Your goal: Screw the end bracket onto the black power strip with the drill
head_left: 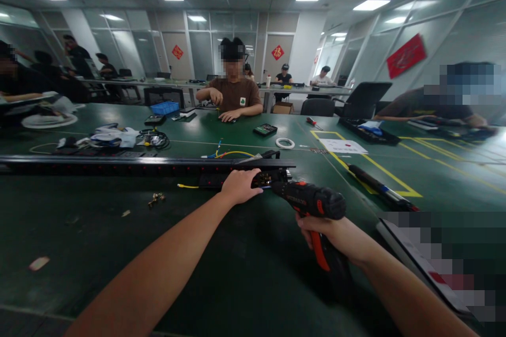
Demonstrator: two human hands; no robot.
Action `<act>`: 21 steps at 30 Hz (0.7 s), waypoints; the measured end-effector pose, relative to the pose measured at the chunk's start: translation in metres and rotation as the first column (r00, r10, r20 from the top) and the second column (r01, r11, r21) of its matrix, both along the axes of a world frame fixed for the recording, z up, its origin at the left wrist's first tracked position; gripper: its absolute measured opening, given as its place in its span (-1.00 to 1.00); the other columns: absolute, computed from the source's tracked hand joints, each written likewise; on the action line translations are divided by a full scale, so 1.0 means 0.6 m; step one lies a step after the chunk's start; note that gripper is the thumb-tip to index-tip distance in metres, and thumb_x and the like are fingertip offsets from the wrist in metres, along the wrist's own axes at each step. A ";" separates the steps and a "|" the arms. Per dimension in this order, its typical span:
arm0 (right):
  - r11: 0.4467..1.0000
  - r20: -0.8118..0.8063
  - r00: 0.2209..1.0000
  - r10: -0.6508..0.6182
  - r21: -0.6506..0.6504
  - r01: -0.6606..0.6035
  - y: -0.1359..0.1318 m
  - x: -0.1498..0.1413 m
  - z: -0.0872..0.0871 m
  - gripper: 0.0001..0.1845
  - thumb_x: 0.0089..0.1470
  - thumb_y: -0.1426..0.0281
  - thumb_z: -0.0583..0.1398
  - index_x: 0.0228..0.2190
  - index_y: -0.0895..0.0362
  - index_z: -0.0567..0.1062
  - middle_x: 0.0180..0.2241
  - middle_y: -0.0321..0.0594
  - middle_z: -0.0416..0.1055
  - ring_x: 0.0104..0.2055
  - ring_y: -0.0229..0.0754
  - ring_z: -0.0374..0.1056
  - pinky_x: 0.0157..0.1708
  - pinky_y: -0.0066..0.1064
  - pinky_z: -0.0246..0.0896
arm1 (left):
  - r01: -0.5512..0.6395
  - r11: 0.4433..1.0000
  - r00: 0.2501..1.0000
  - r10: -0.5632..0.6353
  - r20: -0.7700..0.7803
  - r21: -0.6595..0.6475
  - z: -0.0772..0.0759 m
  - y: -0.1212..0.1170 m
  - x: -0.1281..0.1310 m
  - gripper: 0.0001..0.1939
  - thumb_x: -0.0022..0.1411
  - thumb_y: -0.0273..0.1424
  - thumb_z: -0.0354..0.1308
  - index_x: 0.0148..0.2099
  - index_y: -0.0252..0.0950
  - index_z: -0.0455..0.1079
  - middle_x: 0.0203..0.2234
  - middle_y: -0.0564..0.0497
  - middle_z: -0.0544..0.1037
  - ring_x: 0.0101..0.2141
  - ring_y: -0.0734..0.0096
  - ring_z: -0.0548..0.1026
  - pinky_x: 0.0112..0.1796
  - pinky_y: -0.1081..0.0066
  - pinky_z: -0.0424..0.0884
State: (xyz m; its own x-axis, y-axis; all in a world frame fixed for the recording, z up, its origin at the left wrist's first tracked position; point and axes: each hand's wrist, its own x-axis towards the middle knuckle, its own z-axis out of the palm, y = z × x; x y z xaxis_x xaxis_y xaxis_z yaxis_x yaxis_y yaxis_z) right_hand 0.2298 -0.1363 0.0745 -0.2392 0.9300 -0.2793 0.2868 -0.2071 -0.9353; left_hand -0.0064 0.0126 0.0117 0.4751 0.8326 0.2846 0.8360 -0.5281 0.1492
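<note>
At the centre of the frame, an open black housing with brass-coloured terminals (264, 178) lies just in front of a long black metal rail (118, 168). The left hand (238, 187) grasps the housing between thumb and fingers; the right hand (322, 225) is wrapped around a black-and-orange cordless drill (312, 199), nose at the terminals. Work looks part-done: terminals exposed, thin yellow wire (188, 186) loose-ended, small brass-coloured screws (157, 198) unused left of centre. Left hand and drill obscure the contact. Beyond lies a white tape ring (285, 143), out of the way.
</note>
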 end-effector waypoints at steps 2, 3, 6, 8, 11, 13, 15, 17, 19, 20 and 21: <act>1.000 -0.001 1.000 0.000 -0.002 0.000 0.000 0.001 0.000 -0.77 -0.04 0.22 0.30 -0.39 0.11 0.46 -0.57 -0.34 0.40 -0.51 -0.17 0.36 -0.45 -0.34 0.27 | 0.000 1.000 1.000 0.000 0.002 0.007 0.001 -0.001 0.000 -0.31 0.26 0.00 0.25 0.33 -0.16 0.27 0.08 -0.11 0.58 0.05 -0.01 0.54 0.07 0.13 0.37; 1.000 -0.003 1.000 0.003 -0.002 -0.003 0.000 0.001 -0.001 -0.78 -0.03 0.23 0.30 -0.39 0.11 0.46 -0.57 -0.34 0.40 -0.50 -0.17 0.36 -0.45 -0.34 0.27 | 0.002 1.000 1.000 -0.002 0.004 0.011 0.001 -0.001 0.000 -0.31 0.26 0.00 0.25 0.33 -0.17 0.28 0.08 -0.11 0.58 0.04 0.00 0.54 0.07 0.13 0.37; 1.000 -0.007 1.000 0.016 -0.001 -0.016 0.001 0.002 -0.004 -0.79 -0.02 0.25 0.29 -0.38 0.12 0.47 -0.56 -0.33 0.42 -0.49 -0.16 0.37 -0.44 -0.34 0.28 | 0.001 1.000 1.000 -0.001 0.004 0.007 0.000 0.000 0.000 -0.30 0.26 0.01 0.25 0.34 -0.17 0.27 0.09 -0.11 0.58 0.05 0.00 0.54 0.07 0.13 0.37; 1.000 -0.003 1.000 0.023 0.009 -0.023 0.002 0.003 -0.006 -0.80 -0.01 0.26 0.28 -0.39 0.12 0.47 -0.57 -0.32 0.41 -0.50 -0.16 0.36 -0.45 -0.34 0.28 | -0.002 1.000 1.000 0.002 0.000 0.006 -0.001 0.001 -0.001 -0.29 0.26 0.00 0.25 0.34 -0.16 0.26 0.09 -0.11 0.57 0.05 -0.01 0.54 0.08 0.12 0.37; 0.999 -0.003 1.000 0.030 0.018 -0.030 0.003 0.004 -0.007 -0.80 -0.01 0.26 0.28 -0.38 0.12 0.46 -0.58 -0.33 0.40 -0.51 -0.16 0.36 -0.46 -0.33 0.28 | 0.006 1.000 1.000 -0.006 -0.001 0.008 -0.003 0.002 -0.001 -0.30 0.26 0.00 0.25 0.34 -0.16 0.26 0.10 -0.10 0.57 0.06 0.00 0.53 0.08 0.13 0.36; 1.000 -0.006 1.000 0.028 0.014 -0.028 0.003 0.004 -0.007 -0.80 -0.02 0.26 0.27 -0.38 0.12 0.47 -0.58 -0.33 0.41 -0.51 -0.16 0.37 -0.45 -0.33 0.28 | 0.010 1.000 1.000 -0.010 0.000 0.007 -0.005 0.003 -0.001 -0.30 0.27 0.00 0.24 0.35 -0.16 0.26 0.11 -0.10 0.56 0.06 0.00 0.53 0.09 0.12 0.36; 1.000 0.001 1.000 0.024 0.010 -0.024 0.003 0.005 -0.007 -0.79 -0.02 0.25 0.27 -0.38 0.13 0.47 -0.57 -0.32 0.42 -0.50 -0.16 0.37 -0.45 -0.33 0.28 | 0.009 1.000 1.000 -0.009 0.002 0.009 -0.006 0.004 -0.001 -0.29 0.27 0.00 0.24 0.35 -0.17 0.25 0.12 -0.10 0.55 0.07 -0.01 0.53 0.09 0.11 0.36; 1.000 0.010 1.000 0.028 0.008 -0.028 0.003 0.006 -0.006 -0.79 -0.02 0.25 0.27 -0.38 0.13 0.47 -0.58 -0.32 0.42 -0.50 -0.16 0.38 -0.44 -0.34 0.29 | 0.007 1.000 1.000 -0.007 0.005 0.012 -0.006 0.004 -0.001 -0.29 0.27 0.00 0.24 0.35 -0.17 0.25 0.13 -0.10 0.55 0.07 -0.01 0.53 0.09 0.11 0.35; 1.000 0.012 1.000 0.028 0.007 -0.028 0.002 0.005 -0.004 -0.79 -0.02 0.25 0.28 -0.38 0.13 0.46 -0.58 -0.32 0.42 -0.50 -0.17 0.38 -0.44 -0.34 0.29 | 0.006 1.000 1.000 -0.006 0.005 0.007 -0.005 0.004 -0.001 -0.30 0.27 0.00 0.24 0.35 -0.16 0.26 0.12 -0.10 0.55 0.07 0.00 0.53 0.09 0.11 0.35; 1.000 0.010 1.000 0.026 0.005 -0.026 0.002 0.005 -0.003 -0.79 -0.03 0.25 0.28 -0.38 0.13 0.46 -0.57 -0.32 0.42 -0.50 -0.17 0.38 -0.45 -0.34 0.29 | 0.007 1.000 1.000 -0.007 0.005 0.004 -0.005 0.003 -0.001 -0.30 0.27 0.00 0.25 0.35 -0.16 0.26 0.12 -0.09 0.56 0.07 0.00 0.53 0.09 0.12 0.35; 1.000 0.008 1.000 0.023 0.005 -0.023 0.001 0.005 -0.002 -0.79 -0.03 0.25 0.28 -0.39 0.13 0.46 -0.57 -0.32 0.42 -0.50 -0.17 0.38 -0.45 -0.35 0.29 | 0.008 1.000 1.000 -0.008 0.006 0.004 -0.004 0.003 -0.001 -0.30 0.26 0.00 0.25 0.34 -0.15 0.26 0.11 -0.09 0.56 0.07 0.00 0.53 0.09 0.12 0.36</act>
State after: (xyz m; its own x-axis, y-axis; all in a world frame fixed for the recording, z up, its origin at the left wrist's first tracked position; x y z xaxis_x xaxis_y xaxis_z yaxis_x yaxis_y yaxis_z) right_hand 0.2325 -0.1356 0.0732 -0.2586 0.9256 -0.2763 0.2990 -0.1953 -0.9341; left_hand -0.0071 0.0143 0.0093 0.4802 0.8275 0.2910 0.8307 -0.5356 0.1521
